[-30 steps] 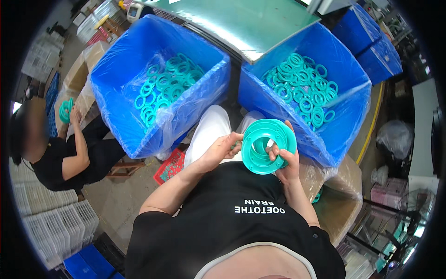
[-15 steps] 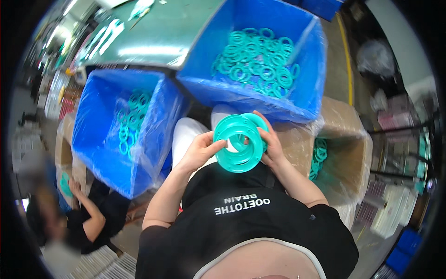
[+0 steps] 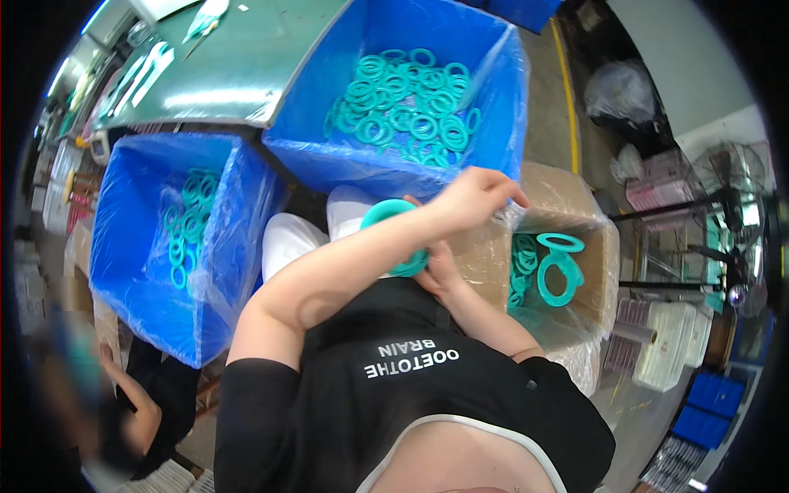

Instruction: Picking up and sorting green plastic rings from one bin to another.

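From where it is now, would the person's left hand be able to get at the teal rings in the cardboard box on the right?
Probably yes. The left hand hangs just above the open cardboard box, with nothing between it and the teal rings inside. The right hand holds a ring stack beside it, clear of the opening.

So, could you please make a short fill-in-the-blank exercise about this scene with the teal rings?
1. The left hand reaches across over the ____ box.
2. The right hand holds a stack of teal rings against the person's ____.
3. Loose teal rings lie in two bins lined with ____ plastic.

Missing words: cardboard; lap; blue
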Motion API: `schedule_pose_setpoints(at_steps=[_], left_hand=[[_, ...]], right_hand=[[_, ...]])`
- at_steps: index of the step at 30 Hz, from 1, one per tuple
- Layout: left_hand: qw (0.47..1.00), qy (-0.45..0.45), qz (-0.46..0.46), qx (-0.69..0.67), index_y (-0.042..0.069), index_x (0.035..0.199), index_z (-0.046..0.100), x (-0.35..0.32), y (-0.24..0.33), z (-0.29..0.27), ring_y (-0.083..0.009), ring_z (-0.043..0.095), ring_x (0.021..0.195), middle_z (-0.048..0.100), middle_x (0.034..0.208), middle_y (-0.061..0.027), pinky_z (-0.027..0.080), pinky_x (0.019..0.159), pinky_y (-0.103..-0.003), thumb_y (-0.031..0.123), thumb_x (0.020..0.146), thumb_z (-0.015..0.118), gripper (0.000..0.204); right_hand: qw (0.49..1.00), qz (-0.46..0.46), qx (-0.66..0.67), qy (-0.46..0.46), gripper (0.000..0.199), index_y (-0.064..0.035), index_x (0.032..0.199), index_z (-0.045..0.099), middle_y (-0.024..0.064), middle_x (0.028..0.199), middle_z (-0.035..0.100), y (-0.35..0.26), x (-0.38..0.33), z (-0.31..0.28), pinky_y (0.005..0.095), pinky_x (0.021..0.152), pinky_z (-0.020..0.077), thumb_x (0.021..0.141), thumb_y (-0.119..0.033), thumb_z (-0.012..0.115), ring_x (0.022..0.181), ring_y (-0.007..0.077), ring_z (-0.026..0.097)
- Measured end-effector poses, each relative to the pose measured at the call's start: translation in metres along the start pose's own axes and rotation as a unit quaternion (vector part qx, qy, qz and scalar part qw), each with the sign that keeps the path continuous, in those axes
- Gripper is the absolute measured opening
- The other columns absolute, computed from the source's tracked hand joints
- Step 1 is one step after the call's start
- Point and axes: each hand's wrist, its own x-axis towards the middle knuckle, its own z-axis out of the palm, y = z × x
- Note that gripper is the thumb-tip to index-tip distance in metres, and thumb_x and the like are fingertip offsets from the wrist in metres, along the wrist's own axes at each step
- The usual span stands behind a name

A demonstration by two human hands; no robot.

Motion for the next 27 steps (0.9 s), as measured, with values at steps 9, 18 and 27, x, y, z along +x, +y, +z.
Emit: schedule_pose_setpoints(at_steps=[9, 18, 27], left_hand=[[0.942, 0.226, -0.225, -0.104, 0.002, 0.093, 0.065, -0.149, -0.103, -0.112, -0.0021, 0.035, 0.052, 0.043, 0.061, 0.0075, 0.026, 0.047, -0.018, 0.042, 0.097, 0.045, 0.045], [0.787, 0.119, -0.186, -0.577, 0.006, 0.093, 0.053, -0.185, -0.142, -0.103, -0.003, 0.033, 0.057, 0.047, 0.075, 0.0038, 0.025, 0.045, -0.017, 0.03, 0.093, 0.049, 0.024], [0.861, 0.309, -0.087, -0.394, 0.002, 0.093, 0.058, -0.224, -0.149, -0.105, -0.0047, 0.033, 0.054, 0.047, 0.068, 0.003, 0.025, 0.048, -0.019, 0.016, 0.089, 0.041, 0.023]], right_hand=[[0.957, -0.032, -0.257, -0.127, 0.058, -0.0106, 0.141, 0.027, 0.01, 0.076, 0.055, -0.009, 0.007, 0.019, 0.0283, 0.058, 0.0476, 0.089, -0.006, 0.054, 0.062, 0.0168, 0.056], [0.802, 0.003, -0.531, -0.273, 0.057, -0.01, 0.134, 0.042, 0.0075, 0.088, 0.061, 0.014, 0.025, 0.049, 0.0275, 0.065, 0.0479, 0.082, -0.008, 0.064, 0.068, 0.0142, 0.062], [0.901, -0.188, -0.39, -0.007, 0.051, -0.0078, 0.138, 0.03, 0.0069, 0.08, 0.056, 0.015, 0.054, 0.074, 0.0263, 0.054, 0.045, 0.092, -0.008, 0.053, 0.06, 0.0128, 0.055]])
